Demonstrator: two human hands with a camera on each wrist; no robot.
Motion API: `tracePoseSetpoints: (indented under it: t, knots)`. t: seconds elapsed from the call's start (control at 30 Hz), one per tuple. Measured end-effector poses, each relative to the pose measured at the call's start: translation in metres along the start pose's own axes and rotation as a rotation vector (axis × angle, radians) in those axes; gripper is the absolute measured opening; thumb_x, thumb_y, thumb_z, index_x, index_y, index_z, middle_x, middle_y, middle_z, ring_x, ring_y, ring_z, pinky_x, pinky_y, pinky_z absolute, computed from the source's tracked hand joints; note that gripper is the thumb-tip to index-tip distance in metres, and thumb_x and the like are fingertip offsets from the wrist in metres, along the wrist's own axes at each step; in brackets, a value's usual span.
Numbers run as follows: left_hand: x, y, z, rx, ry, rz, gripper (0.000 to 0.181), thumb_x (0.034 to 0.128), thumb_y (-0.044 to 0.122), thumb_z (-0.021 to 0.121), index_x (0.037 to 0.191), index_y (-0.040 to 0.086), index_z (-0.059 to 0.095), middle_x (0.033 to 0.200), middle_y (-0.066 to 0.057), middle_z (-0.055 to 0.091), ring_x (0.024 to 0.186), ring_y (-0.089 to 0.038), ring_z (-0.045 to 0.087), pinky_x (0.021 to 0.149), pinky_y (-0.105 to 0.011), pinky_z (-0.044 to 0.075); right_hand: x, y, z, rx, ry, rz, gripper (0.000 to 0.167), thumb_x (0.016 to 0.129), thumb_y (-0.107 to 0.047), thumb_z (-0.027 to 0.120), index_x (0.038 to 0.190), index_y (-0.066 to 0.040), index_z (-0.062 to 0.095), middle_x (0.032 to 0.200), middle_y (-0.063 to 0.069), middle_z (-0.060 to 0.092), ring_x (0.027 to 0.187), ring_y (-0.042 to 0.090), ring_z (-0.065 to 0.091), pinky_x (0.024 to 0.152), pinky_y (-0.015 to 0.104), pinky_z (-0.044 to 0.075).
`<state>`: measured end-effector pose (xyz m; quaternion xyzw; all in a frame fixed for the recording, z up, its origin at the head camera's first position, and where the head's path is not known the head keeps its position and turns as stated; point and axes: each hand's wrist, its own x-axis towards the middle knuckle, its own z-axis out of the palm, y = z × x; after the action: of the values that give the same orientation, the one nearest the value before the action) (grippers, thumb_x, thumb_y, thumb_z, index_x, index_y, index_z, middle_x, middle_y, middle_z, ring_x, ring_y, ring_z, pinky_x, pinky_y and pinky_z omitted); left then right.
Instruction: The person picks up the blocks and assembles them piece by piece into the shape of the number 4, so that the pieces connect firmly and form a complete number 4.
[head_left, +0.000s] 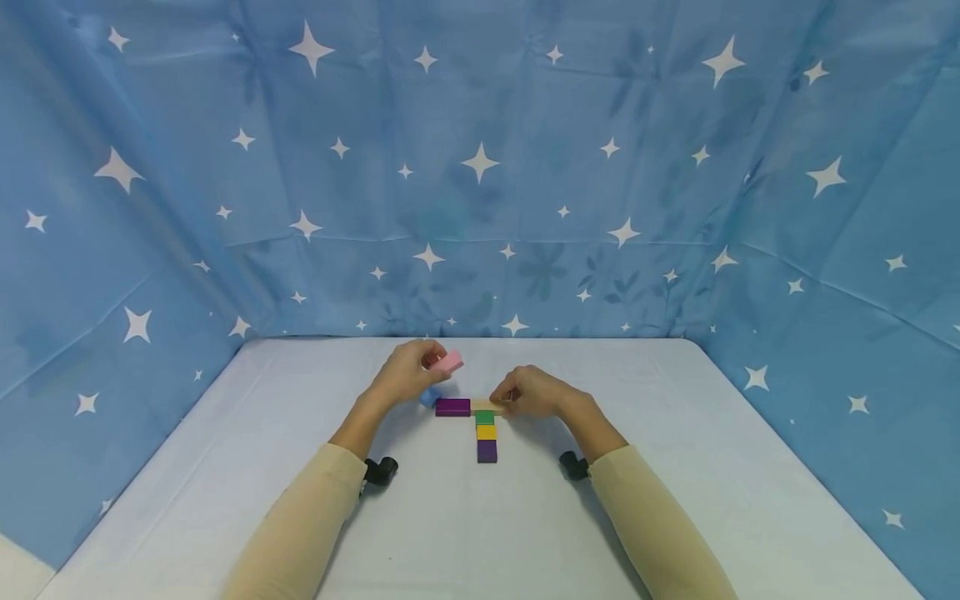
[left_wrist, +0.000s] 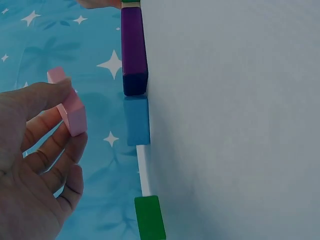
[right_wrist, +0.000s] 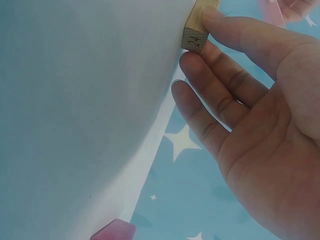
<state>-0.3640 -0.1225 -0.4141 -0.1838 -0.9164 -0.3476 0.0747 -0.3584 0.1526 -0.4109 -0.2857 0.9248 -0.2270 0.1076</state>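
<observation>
Both forearms, in beige sleeves (head_left: 300, 525), slope inward across the white bench (head_left: 465, 533), and the hands face each other with the wrists bent.

The left grip (head_left: 411, 368) pinches a pink block (head_left: 447, 362). The thumb lies along one side and the fingers bear on the other; the little finger is bent and away from the block. The pink block is tilted and stands apart from the row beside it.

The right grip (head_left: 528, 392) is closed on a wooden block (right_wrist: 192, 40) (its end face carries the number 24). The thumb rests on the top of this block; two further fingertips sit loosely bent below it.

Between the two grips, a purple block (head_left: 453, 407) lies end to end with the wooden block. Just beneath the left grip, a blue block (head_left: 430, 396) sits by the far end of the purple one. On the wearer's side of the right grip, a green block (head_left: 485, 417), a yellow block (head_left: 487, 432) and a dark purple block (head_left: 487, 451) extend in line. Behind both grips hangs a blue curtain (head_left: 480, 200) with white stars.
</observation>
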Motion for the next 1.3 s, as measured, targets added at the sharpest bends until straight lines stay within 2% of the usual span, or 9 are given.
tracePoseSetpoints:
  t: [0.13, 0.37, 0.5, 0.67, 0.93, 1.13, 1.3]
  knots:
    - [0.003, 0.001, 0.001, -0.021, 0.018, -0.021, 0.032, 0.0945, 0.031, 0.078, 0.12, 0.014, 0.069, 0.103, -0.003, 0.068, 0.093, -0.022, 0.06, 0.081, -0.036, 0.052, 0.002, -0.001, 0.001, 0.001, -0.012, -0.011, 0.027, 0.092, -0.01, 0.08, 0.117, -0.017, 0.081, 0.105, -0.006, 0.076, 0.093, 0.012, 0.062, 0.087, 0.029, 0.057]
    - [0.012, 0.002, 0.003, -0.075, 0.036, -0.121, 0.032, 0.094, 0.031, 0.078, 0.119, 0.014, 0.069, 0.107, -0.006, 0.068, 0.096, -0.026, 0.06, 0.084, -0.039, 0.054, 0.003, -0.002, 0.001, -0.003, -0.009, -0.012, 0.027, 0.093, -0.01, 0.079, 0.118, -0.018, 0.081, 0.107, -0.006, 0.076, 0.093, 0.012, 0.062, 0.088, 0.03, 0.057]
    - [0.015, -0.003, 0.005, -0.056, 0.044, -0.152, 0.031, 0.0934, 0.031, 0.079, 0.116, 0.013, 0.069, 0.106, -0.007, 0.068, 0.096, -0.026, 0.06, 0.084, -0.039, 0.053, 0.003, -0.002, 0.001, -0.012, -0.006, -0.018, 0.027, 0.093, -0.01, 0.078, 0.118, -0.018, 0.081, 0.107, -0.005, 0.076, 0.094, 0.012, 0.062, 0.088, 0.03, 0.057]
    - [0.015, -0.008, 0.006, -0.013, 0.049, -0.152, 0.031, 0.0927, 0.031, 0.079, 0.113, 0.009, 0.071, 0.103, -0.008, 0.069, 0.092, -0.024, 0.06, 0.082, -0.038, 0.052, 0.003, -0.002, 0.0, -0.012, -0.011, 0.008, 0.027, 0.093, -0.011, 0.079, 0.118, -0.019, 0.081, 0.106, -0.006, 0.076, 0.094, 0.012, 0.062, 0.09, 0.03, 0.057]
    - [0.015, -0.014, 0.011, 0.004, 0.007, -0.168, 0.033, 0.0926, 0.031, 0.08, 0.113, 0.006, 0.073, 0.099, -0.007, 0.069, 0.088, -0.022, 0.059, 0.078, -0.035, 0.051, 0.001, 0.0, 0.0, -0.002, -0.011, 0.011, 0.027, 0.092, -0.01, 0.079, 0.118, -0.018, 0.081, 0.106, -0.005, 0.076, 0.093, 0.013, 0.062, 0.088, 0.03, 0.058]
    - [0.015, -0.014, 0.014, 0.007, -0.011, -0.161, 0.035, 0.0912, 0.03, 0.082, 0.115, 0.005, 0.073, 0.099, -0.007, 0.07, 0.089, -0.022, 0.059, 0.081, -0.036, 0.052, 0.0, 0.001, -0.001, 0.005, -0.008, 0.009, 0.027, 0.092, -0.009, 0.079, 0.117, -0.018, 0.081, 0.105, -0.005, 0.076, 0.093, 0.013, 0.062, 0.087, 0.03, 0.057]
    - [0.014, -0.012, 0.013, 0.015, -0.024, -0.147, 0.032, 0.0908, 0.028, 0.082, 0.116, 0.01, 0.073, 0.098, -0.006, 0.069, 0.089, -0.022, 0.059, 0.079, -0.036, 0.05, -0.001, 0.002, -0.001, -0.001, -0.004, -0.012, 0.027, 0.092, -0.008, 0.079, 0.117, -0.017, 0.081, 0.107, -0.005, 0.076, 0.093, 0.013, 0.06, 0.084, 0.029, 0.055]
